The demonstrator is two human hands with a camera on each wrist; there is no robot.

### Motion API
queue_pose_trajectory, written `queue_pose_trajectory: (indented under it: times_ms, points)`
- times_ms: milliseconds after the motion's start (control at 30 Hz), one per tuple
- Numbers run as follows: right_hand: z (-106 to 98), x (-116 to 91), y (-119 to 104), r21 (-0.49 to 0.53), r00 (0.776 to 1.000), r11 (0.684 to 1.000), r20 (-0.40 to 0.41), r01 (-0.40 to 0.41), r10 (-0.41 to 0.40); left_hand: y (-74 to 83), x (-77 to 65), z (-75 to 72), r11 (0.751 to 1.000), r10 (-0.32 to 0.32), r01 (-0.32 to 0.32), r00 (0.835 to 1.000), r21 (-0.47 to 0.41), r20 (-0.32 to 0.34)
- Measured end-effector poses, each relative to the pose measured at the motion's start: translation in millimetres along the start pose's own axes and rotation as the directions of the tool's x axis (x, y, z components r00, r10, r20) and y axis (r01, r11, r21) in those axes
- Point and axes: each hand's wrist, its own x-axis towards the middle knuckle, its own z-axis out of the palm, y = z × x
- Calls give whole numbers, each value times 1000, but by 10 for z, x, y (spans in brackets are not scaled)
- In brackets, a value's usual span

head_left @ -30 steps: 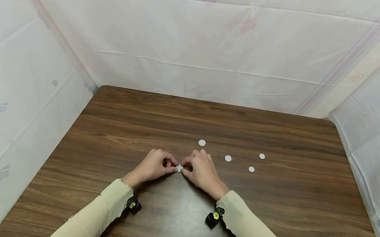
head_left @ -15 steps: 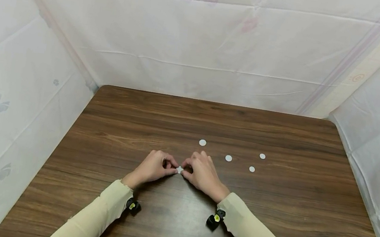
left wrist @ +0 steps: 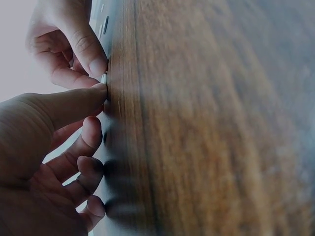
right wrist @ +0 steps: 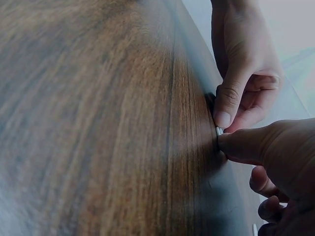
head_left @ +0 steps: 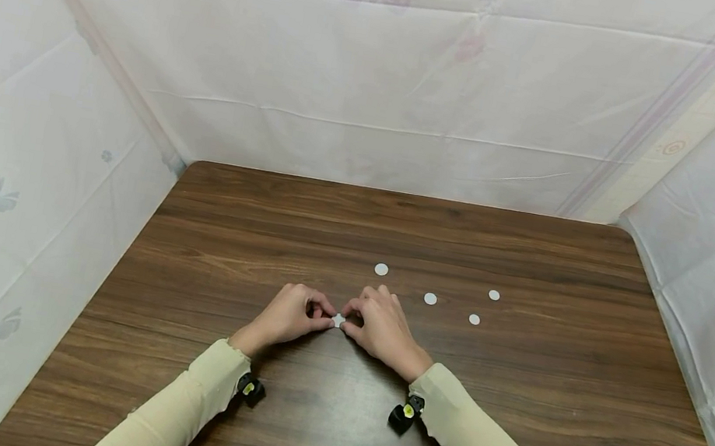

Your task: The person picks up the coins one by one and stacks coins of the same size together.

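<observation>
Between both hands, low at the tabletop, is a small, thin white disc [head_left: 338, 321]. Fingers cover parts of its edge, so the outline looks star-like in the head view. My left hand [head_left: 289, 312] pinches its left side with thumb and forefinger, while my right hand [head_left: 382, 323] pinches the right side in the same way. The left wrist view shows the disc [left wrist: 104, 78] edge-on at the thumb tips. From the right wrist, only a pale sliver of the disc [right wrist: 219, 131] shows between the thumbs.
Several flat white discs lie beyond and right of my right hand: a larger one [head_left: 381, 269], another [head_left: 430, 298] and smaller ones [head_left: 494, 295]. The brown wooden table [head_left: 247, 204] meets pale sheets [head_left: 380, 85] at its back and sides.
Both hands have shifted very slightly toward the person and right, with the disc still pinched between them. The loose discs lie in the same arrangement.
</observation>
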Motion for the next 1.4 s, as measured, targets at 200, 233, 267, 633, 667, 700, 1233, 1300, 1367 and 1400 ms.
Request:
queue_pose_trajectory:
  times_ms: [200, 233, 267, 633, 667, 700, 1233, 1300, 1367, 1400]
  points:
    - [14, -6, 10, 3, 1000, 1000, -3, 3, -3, -1, -7, -1, 1000, 0, 0, 1000, -7, -2]
    - [15, -7, 10, 3, 1000, 1000, -4, 3, -3, 1, -9, -2, 1000, -1, 1, 1000, -9, -2]
    - [16, -7, 10, 1, 1000, 1000, -3, 3, -3, -1, -10, 1, 1000, 1, -1, 1000, -10, -3]
    - [-107, 4, 95, -29, 1000, 999, -6, 27, -27, -2, -20, 27, 999, -31, 31, 1000, 11, 2]
    - [-128, 11, 116, -33, 1000, 999, -12, 24, -25, -3, -20, 30, 1000, -28, 28, 1000, 8, -2]
    - [-148, 20, 138, -34, 1000, 999, -21, 22, -22, -3, -21, 33, 1000, -24, 24, 1000, 7, -6]
    - [-367, 276, 591, -29, 994, 997, -85, -68, 65, 15, -37, 47, 999, -37, 37, 999, 14, -20]
    - [-372, 301, 634, -27, 993, 996, -89, -82, 79, 21, -39, 46, 999, -38, 39, 999, 12, -21]
    - [-378, 320, 671, -27, 992, 995, -89, -96, 93, 27, -41, 44, 999, -37, 37, 999, 11, -22]
    - [-379, 331, 687, -29, 991, 994, -87, -103, 100, 30, -41, 43, 999, -36, 36, 999, 10, -24]
